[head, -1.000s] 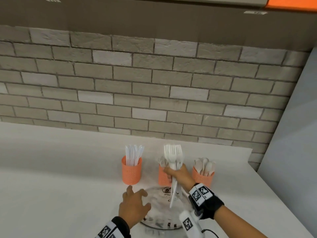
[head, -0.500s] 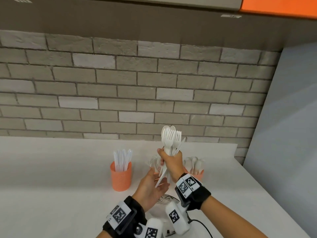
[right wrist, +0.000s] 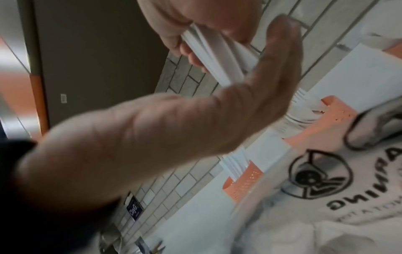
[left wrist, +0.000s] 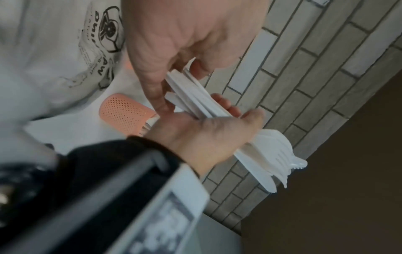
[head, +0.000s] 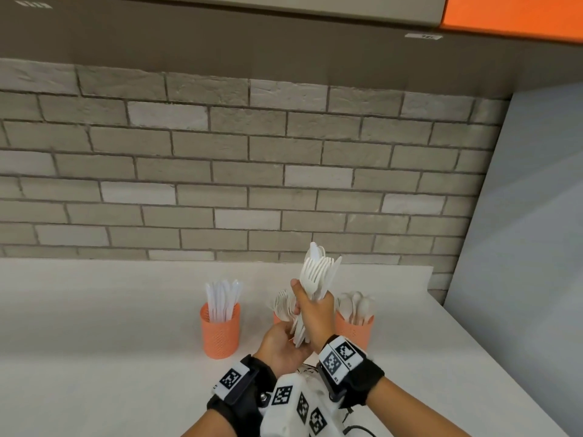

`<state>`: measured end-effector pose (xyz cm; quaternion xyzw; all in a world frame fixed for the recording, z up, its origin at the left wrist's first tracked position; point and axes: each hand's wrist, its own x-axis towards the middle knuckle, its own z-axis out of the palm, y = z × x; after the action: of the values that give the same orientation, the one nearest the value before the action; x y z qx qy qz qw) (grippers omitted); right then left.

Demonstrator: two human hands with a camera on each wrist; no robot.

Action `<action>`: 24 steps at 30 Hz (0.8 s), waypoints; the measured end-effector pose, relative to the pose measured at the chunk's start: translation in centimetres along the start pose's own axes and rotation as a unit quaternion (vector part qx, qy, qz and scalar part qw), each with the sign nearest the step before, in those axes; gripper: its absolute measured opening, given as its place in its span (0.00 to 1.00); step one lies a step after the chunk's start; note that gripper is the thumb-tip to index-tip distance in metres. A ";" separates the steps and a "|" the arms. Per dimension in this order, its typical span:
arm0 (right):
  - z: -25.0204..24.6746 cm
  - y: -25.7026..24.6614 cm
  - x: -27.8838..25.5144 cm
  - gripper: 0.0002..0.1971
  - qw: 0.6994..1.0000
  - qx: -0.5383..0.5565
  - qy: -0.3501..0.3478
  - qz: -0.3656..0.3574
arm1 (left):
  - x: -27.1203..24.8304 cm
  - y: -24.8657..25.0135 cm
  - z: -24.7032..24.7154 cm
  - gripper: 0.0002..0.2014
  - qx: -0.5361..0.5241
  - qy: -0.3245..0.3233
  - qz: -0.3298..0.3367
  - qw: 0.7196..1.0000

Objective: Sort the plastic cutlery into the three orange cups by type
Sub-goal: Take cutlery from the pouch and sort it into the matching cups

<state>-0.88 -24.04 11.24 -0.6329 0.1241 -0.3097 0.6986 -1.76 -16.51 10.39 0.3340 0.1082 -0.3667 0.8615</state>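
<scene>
My right hand (head: 314, 313) grips a bundle of white plastic cutlery (head: 319, 274) upright above the cups; fork heads, a knife and a spoon tip show at its top. My left hand (head: 279, 345) sits under it, fingers straight, palm against the handle ends (left wrist: 191, 96). On the counter stand three orange cups: the left one (head: 220, 334) holds knives, the middle one (head: 277, 318) holds forks and is mostly hidden by my hands, the right one (head: 356, 331) holds spoons. In the right wrist view the left hand (right wrist: 195, 120) lies flat against the handles (right wrist: 217, 56).
A clear plastic bag with black print (right wrist: 326, 197) lies on the white counter (head: 110, 357) just in front of the cups, under my wrists. A brick wall (head: 252, 168) runs behind the cups, and a grey panel (head: 520, 247) closes off the right side.
My left hand has left the bag and come up against the bundle's handle ends. My right hand has lifted the bundle a little higher.
</scene>
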 end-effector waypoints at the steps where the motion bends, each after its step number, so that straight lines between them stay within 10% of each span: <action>1: 0.0 0.2 -0.1 0.11 1.000 -0.004 -0.001 -0.006 | -0.4 0.1 0.4 0.15 0.007 -0.005 0.003 1.000; 15: -0.4 1.9 -0.9 0.07 0.997 -0.063 -0.044 -0.001 | -0.6 -0.4 1.5 0.14 0.014 0.003 0.013 1.000; 20: -1.1 2.3 -0.2 0.09 0.994 -0.093 -0.028 -0.044 | -0.5 0.6 0.0 0.14 0.248 0.003 -0.017 0.969; 24: -2.7 2.9 0.6 0.13 0.987 -0.150 -0.030 -0.056 | 0.1 2.7 -0.7 0.07 0.395 0.031 0.118 0.911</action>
<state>-1.16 -26.53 8.15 -0.7454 0.1120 -0.3073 0.5809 0.23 -14.76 11.16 0.6684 -0.0590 -0.2648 0.6926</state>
